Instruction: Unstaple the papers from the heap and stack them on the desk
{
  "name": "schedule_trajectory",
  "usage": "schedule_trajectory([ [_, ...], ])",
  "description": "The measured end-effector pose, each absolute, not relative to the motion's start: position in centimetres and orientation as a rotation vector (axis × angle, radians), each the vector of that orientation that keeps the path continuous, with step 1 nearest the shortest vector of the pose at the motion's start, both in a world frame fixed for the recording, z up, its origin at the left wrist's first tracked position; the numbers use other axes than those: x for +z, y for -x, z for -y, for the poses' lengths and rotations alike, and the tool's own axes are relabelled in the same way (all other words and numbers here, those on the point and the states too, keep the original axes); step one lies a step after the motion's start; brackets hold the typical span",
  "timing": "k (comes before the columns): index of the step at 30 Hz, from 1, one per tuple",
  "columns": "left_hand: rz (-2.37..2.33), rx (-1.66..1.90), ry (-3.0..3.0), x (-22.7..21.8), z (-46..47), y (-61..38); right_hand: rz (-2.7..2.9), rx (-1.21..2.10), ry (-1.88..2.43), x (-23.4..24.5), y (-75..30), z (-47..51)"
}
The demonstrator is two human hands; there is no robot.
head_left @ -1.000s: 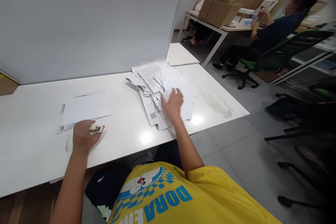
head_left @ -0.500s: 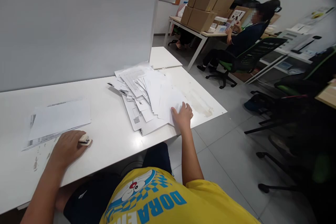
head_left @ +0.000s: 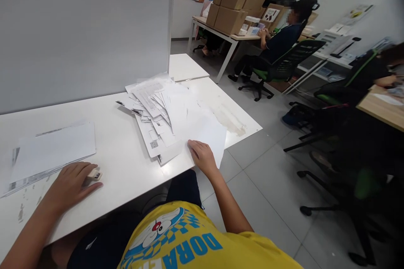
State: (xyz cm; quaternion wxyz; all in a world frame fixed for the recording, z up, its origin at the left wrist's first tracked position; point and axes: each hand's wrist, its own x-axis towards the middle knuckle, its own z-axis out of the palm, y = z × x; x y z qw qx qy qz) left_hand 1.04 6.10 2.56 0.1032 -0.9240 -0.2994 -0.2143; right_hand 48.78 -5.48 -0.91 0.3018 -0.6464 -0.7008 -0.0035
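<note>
My left hand (head_left: 71, 185) lies on the white table, closed around a small cream stapler (head_left: 94, 174) that shows between its index finger and thumb. Just behind this hand is a low stack of papers (head_left: 57, 149), blank sheet uppermost. At the table's front edge, my right hand (head_left: 203, 156) has its fingers together on a blank white sheet (head_left: 210, 132); the thumb is hidden. Part of that sheet juts past the edge. Left of it and behind it spreads a loose heap of printed papers (head_left: 153, 111), one with a QR code.
A grey partition (head_left: 85, 29) rises behind the table (head_left: 123, 168). Cardboard boxes (head_left: 232, 21) stand on a desk across the aisle, where a person (head_left: 280, 44) sits. Another person (head_left: 372, 77) sits at the far right. Office chairs (head_left: 290, 59) stand on the tiled floor.
The right hand has come toward my body with the blank sheet, which now hangs past the table edge. The stapler has turned slightly in my left hand. The view has swung right.
</note>
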Motion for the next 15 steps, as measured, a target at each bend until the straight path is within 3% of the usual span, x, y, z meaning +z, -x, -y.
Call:
schedule_trajectory([
  [7, 0.835, -0.773, 2.651, 2.8, -5.4, -0.7, 2.007, 0.024, 1.679, 0.7, -48.7, 7.5],
  [15, 0.687, -0.854, 2.443, 4.3, -2.8, -4.4, 1.980, -0.094, 1.458, -0.7, -50.2, 11.9],
])
